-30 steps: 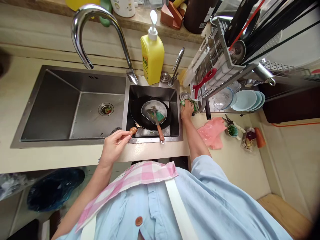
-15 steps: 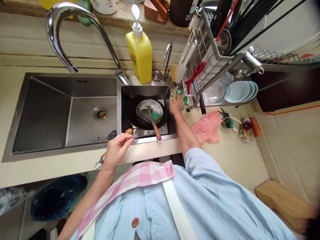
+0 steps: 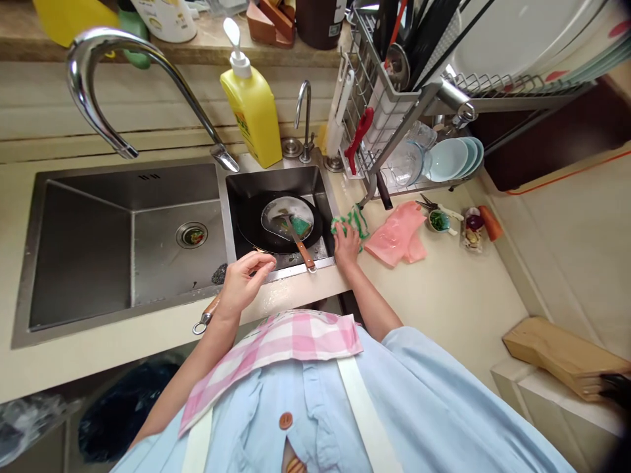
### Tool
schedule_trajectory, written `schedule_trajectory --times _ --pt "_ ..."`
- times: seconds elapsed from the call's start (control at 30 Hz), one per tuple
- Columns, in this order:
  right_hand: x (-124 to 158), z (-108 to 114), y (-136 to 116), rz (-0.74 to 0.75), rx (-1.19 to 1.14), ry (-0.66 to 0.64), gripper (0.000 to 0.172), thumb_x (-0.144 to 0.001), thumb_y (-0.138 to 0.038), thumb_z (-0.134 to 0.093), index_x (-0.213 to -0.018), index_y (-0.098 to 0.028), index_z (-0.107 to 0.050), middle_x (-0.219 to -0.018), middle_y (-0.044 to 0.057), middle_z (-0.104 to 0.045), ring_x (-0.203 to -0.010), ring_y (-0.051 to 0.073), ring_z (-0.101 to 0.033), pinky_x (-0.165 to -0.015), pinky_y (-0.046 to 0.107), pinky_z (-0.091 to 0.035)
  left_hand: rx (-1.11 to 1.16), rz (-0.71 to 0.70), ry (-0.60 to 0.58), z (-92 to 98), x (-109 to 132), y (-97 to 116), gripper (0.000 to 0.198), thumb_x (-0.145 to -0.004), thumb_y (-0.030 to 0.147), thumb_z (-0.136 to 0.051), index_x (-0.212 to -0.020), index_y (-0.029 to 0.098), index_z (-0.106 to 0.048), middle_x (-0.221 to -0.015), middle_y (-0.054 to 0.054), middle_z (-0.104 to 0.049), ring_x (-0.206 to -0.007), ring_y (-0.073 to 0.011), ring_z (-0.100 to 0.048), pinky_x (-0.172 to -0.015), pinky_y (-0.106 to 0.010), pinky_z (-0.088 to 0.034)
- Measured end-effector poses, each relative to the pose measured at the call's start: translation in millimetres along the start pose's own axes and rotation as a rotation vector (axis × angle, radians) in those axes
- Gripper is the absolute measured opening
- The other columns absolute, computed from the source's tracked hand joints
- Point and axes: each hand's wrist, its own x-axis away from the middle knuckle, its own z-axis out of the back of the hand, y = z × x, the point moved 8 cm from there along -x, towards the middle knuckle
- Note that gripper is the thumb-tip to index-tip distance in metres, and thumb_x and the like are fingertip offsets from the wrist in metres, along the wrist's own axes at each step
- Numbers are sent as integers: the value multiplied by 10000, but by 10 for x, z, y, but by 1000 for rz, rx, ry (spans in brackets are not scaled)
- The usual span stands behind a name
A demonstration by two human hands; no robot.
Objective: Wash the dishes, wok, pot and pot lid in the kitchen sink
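Right hand (image 3: 348,246), fingers bent, is holding green-white cloth (image 3: 361,222) at three o'clock from pan (image 3: 249,219). Left hand (image 3: 246,279) is hovering half-open, apparently empty, at seven. Wooden handle (image 3: 213,306) is lying at counter edge (image 3: 165,341); left forearm (image 3: 197,369) nudging could topple it.

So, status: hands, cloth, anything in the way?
Right hand on cloth, beside sink. Left hand curled at sink's front edge, grip unclear. Pink plastic near cloth, possibly in the way.

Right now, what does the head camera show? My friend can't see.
A person's right hand touches a green and white cloth beside a sink basin where a spatula rests in a black pan. The left hand, loosely curled, is near the basin's front edge.
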Motion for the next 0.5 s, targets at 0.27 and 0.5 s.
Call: schedule_trajectory --times 0.27,0.5 --pt "-301 624 719 -251 -42 262 472 -1046 -252 -326 -1461 -127 -512 -1381 221 -520 -1271 294 -476 -1057 463 -414 -2 -25 -28 -55 -47 72 225 -879 393 -615 -849 194 -717 -858 -57 -705 -789 -184 -652 -722 -301 -517" --pt "-387 143 351 -225 69 22 503 -1004 -301 -523 -1492 -181 -506 -1533 227 -419 -1388 350 -398 -1115 564 -346 -27 -67 -160 -279 -171 114 245 -882 405 -604 -862 188 -716 -868 -63 -710 -787 -182 -653 -727 -300 -514"
